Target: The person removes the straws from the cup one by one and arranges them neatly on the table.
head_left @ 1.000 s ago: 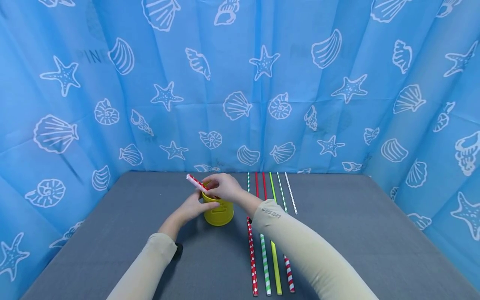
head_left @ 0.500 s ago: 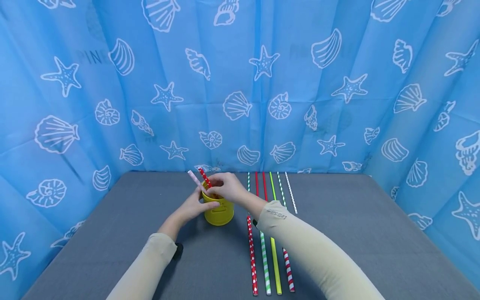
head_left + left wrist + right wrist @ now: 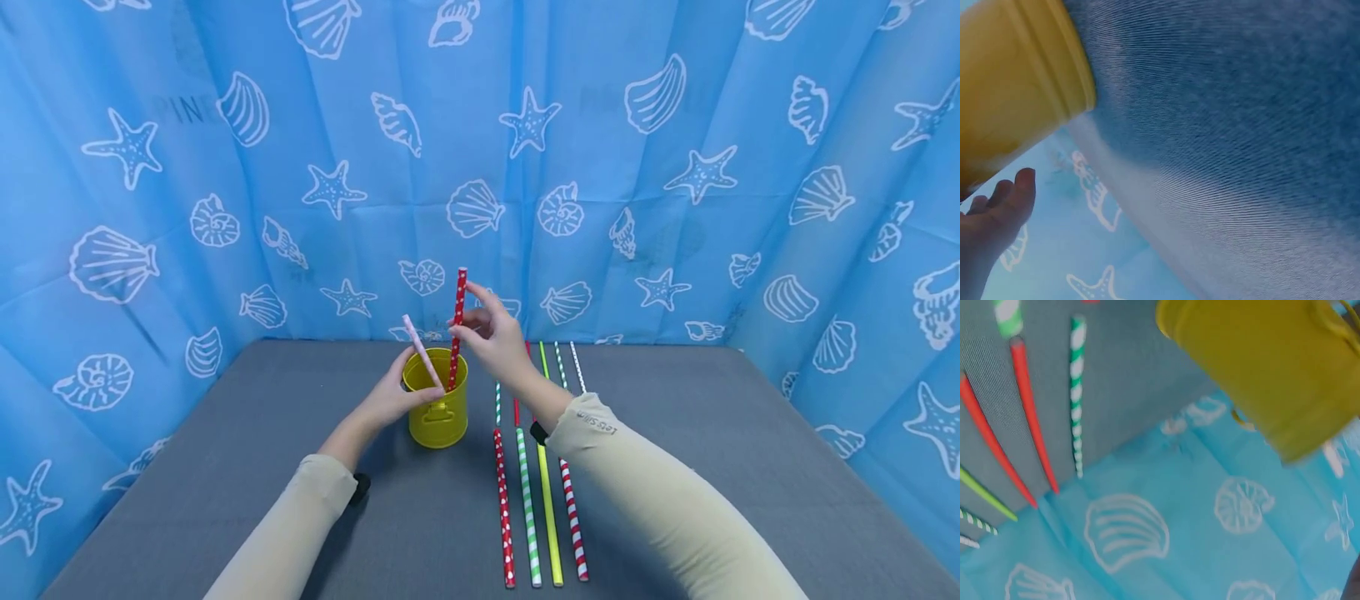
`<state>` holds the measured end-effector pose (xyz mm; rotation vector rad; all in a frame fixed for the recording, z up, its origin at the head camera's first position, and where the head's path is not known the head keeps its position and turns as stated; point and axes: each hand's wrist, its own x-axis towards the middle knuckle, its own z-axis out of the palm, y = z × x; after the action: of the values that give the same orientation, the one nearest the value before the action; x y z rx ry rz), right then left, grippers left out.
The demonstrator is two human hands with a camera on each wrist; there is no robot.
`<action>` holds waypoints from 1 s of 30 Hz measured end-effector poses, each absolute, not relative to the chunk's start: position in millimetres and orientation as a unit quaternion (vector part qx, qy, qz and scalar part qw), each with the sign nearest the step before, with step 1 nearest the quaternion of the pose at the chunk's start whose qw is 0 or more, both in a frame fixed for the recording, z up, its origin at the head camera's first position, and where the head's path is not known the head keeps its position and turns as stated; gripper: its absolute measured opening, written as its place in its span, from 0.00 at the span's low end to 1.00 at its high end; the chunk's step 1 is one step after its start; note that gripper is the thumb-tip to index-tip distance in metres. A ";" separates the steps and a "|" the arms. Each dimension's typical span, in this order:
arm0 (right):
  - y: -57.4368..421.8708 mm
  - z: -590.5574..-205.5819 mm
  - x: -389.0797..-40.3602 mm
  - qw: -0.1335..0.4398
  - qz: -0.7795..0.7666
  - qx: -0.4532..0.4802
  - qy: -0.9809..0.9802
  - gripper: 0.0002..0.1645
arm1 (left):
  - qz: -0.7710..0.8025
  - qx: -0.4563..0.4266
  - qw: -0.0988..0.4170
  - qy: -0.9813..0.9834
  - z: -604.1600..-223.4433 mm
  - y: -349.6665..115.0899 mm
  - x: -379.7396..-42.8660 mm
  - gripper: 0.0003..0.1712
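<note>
A yellow metal pail (image 3: 433, 432) stands upright on the table, with small handle loops on its side. My left hand (image 3: 386, 404) holds it by the left side, thumb across the front rim; in the left wrist view several fingers (image 3: 1013, 200) show beside the pail wall. Inside the pail a pale pink straw (image 3: 422, 350) leans left, its lower part close to that thumb. Above the rim my right hand (image 3: 491, 337) pinches a red straw with white dots (image 3: 458, 312) near its upper half. The red straw stands nearly upright, lower end inside the pail.
Right of the pail lie two rows of paper straws. Nearer ones include a red heart-patterned straw (image 3: 504, 508), a green-striped straw (image 3: 528, 517), a yellow straw (image 3: 550, 517) and a red-striped straw (image 3: 573, 525). A shell-print blue curtain (image 3: 525, 167) hangs behind the grey table (image 3: 262, 467).
The right hand has risen from the pail's mouth and moved right, bringing the red dotted straw upright. The pink straw now tilts less steeply left. The left hand stays at the pail.
</note>
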<state>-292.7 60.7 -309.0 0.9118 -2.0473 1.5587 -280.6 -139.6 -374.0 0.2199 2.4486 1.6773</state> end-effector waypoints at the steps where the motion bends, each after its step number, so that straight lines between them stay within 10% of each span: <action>1: 63.7 -305.0 -292.5 0.218 0.567 0.326 -0.725 0.38 | 0.559 0.069 0.082 0.822 -373.2 -138.8 -281.4 0.55; 30: 155.7 -291.9 -273.0 0.144 0.519 0.276 -0.796 0.37 | 0.567 0.071 0.096 0.815 -373.0 -138.9 -280.8 0.54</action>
<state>-273.0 155.7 -291.9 0.7949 -2.2952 1.4974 -280.8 -138.9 -373.0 0.2093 2.4149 1.6801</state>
